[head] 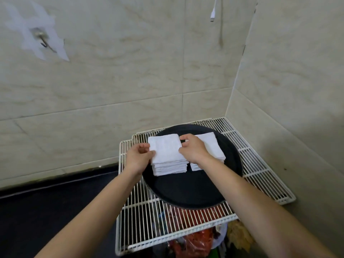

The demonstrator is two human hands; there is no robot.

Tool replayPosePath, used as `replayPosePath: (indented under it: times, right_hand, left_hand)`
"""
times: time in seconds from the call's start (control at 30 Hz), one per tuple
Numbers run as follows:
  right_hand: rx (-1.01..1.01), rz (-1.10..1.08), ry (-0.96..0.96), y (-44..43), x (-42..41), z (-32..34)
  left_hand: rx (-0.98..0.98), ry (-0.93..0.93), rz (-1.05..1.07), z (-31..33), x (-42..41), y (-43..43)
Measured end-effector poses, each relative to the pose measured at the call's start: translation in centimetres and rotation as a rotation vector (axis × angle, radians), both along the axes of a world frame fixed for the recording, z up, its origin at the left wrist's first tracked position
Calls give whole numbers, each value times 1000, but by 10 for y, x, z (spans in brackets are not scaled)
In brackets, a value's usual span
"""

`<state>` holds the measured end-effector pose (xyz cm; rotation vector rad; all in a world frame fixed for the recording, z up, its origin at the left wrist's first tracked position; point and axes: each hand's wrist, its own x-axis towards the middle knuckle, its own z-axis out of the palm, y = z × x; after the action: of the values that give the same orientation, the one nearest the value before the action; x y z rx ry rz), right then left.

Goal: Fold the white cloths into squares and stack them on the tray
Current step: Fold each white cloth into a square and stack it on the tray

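Observation:
A round black tray (188, 190) rests on a white wire rack. Two stacks of folded white cloths stand on its far half. The left stack (168, 167) is topped by a folded white square cloth (164, 148). My left hand (138, 156) pinches that top cloth at its left edge, and my right hand (192, 148) pinches its right edge. The right stack (211, 146) lies partly hidden under my right hand and wrist.
The white wire rack (260, 164) fills the corner between two tiled walls. Beneath it show red bags (195, 237) and other clutter. A dark floor (46, 207) lies to the left. A metal hook (41, 40) and a hanging white cable plug (213, 14) are on the wall.

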<state>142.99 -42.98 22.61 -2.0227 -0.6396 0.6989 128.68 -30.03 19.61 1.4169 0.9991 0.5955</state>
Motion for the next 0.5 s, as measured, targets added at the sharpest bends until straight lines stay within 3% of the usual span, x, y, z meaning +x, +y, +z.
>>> replayPosePath:
  times: [0.3, 0.43, 0.5]
  right_hand:
    - [54, -76, -228, -11, -5, -6]
    - [251, -321, -273, -41, 12, -10]
    - [246, -446, -318, -57, 23, -21]
  left_hand:
    - [211, -11, -41, -3, -5, 0]
    - [204, -8, -80, -3, -6, 1]
    - [120, -37, -155, -7, -2, -1]
